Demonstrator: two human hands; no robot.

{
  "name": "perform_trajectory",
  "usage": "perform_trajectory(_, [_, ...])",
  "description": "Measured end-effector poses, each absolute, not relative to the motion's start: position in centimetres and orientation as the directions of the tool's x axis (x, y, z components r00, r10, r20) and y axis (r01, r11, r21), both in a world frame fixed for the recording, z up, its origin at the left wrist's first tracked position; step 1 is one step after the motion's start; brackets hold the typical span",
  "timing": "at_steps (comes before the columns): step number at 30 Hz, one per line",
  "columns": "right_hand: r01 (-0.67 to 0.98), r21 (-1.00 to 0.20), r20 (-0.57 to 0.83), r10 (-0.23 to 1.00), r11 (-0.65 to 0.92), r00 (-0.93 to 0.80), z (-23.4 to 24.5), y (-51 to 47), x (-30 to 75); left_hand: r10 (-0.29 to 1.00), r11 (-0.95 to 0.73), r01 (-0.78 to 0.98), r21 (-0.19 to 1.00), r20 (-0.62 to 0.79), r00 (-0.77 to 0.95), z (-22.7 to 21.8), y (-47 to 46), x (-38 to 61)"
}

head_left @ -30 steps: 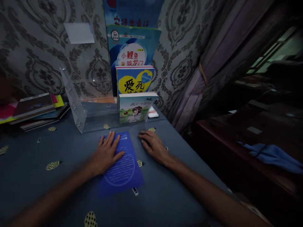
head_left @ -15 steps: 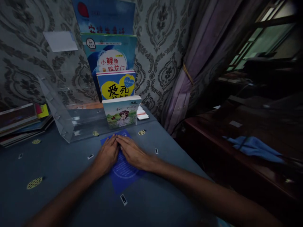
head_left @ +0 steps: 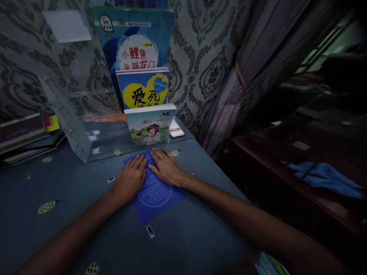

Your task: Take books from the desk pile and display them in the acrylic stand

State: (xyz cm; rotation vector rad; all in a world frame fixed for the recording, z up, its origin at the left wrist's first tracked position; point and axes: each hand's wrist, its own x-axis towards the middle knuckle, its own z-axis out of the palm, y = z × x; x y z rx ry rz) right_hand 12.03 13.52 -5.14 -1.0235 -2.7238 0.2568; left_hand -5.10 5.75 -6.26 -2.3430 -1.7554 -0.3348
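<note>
A thin blue booklet (head_left: 156, 193) lies flat on the grey-blue tablecloth (head_left: 71, 206). My left hand (head_left: 131, 178) rests palm down on its left part, fingers stretched out. My right hand (head_left: 166, 168) lies flat on its upper right part, fingers extended toward the far edge. Both hands press on the cover and hold nothing. Just beyond them a clear acrylic stand (head_left: 74, 130) holds stepped upright books: a small illustrated one (head_left: 150, 124) in front, a blue one with a yellow heart (head_left: 142, 88) behind it, and a taller blue one (head_left: 134, 42) at the back.
A stack of books (head_left: 25, 137) lies at the far left. Patterned wallpaper (head_left: 197, 49) is behind the stand, and a tied curtain (head_left: 246, 72) hangs right. The table edge drops at the right, beside a dark wooden surface (head_left: 286, 183) with a blue cloth (head_left: 323, 175).
My right hand moved from the bare cloth onto the blue booklet beside my left hand. The two hands have since spread slightly apart on the cover.
</note>
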Motion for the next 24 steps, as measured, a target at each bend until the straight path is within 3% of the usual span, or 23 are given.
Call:
perform_trajectory(6, [0.634,-0.238,0.115,0.669,0.736,-0.734,-4.7,13.3,12.0,0.992,-0.04,0.981,-0.191,0.111,0.062,-2.8,5.2,-4.2])
perform_trajectory(11, [0.635,-0.252,0.114,0.674,0.73,-0.73,-4.7,13.4,12.1,0.995,-0.049,0.972,-0.232,0.07,0.067,-2.7,5.3,-4.5])
perform_trajectory(16, [0.621,-0.262,0.139,0.665,0.739,-0.734,-4.8,14.2,12.2,0.963,-0.222,0.971,-0.087,0.134,0.232,-4.6,6.3,-6.2])
perform_trajectory(21, [0.6,-0.248,0.125,0.639,0.761,-0.759,-4.7,14.7,12.3,0.922,-0.386,0.917,0.098,0.073,0.38,-5.1,7.7,-8.0])
perform_trajectory(24, [0.596,-0.243,0.134,0.635,0.766,-0.761,-4.8,14.7,12.3,0.905,-0.424,0.894,0.141,0.037,0.423,-4.8,7.8,-8.4])
